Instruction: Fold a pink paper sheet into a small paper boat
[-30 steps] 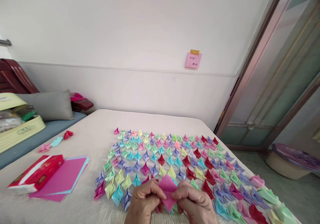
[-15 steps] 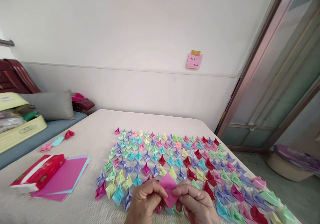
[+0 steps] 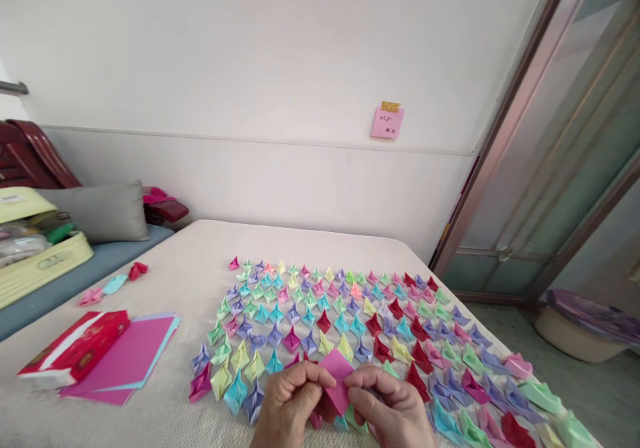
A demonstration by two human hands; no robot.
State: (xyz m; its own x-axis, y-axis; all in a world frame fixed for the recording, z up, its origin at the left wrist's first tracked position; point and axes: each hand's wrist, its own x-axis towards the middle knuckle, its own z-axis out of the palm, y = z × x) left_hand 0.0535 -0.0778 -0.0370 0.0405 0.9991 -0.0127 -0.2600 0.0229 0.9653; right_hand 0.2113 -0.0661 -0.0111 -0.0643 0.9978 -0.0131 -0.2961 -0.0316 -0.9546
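Note:
A folded piece of pink origami paper [image 3: 338, 376] is pinched between my two hands, low in the middle of the head view, with one corner pointing up. My left hand [image 3: 294, 398] grips its left edge between thumb and forefinger. On the right edge, the thumb and fingers of my right hand [image 3: 387, 401] close in the same way. Rows of small folded paper boats [image 3: 293, 339] in many colours cover the bed around and behind my hands. Some boats are hidden beneath my hands.
To the left, a red tissue pack [image 3: 83, 348] lies on coloured paper sheets [image 3: 140, 348]. Behind it are several crumpled paper pieces [image 3: 137, 271], a yellow box [image 3: 47, 268] and a grey pillow [image 3: 119, 211]. A pink note [image 3: 387, 123] is taped to the wall. A bin [image 3: 583, 331] stands at right.
The pink paper has tilted slightly in my fingers. My right hand's fingers have shifted a little along its right edge; my left hand stays nearly in place.

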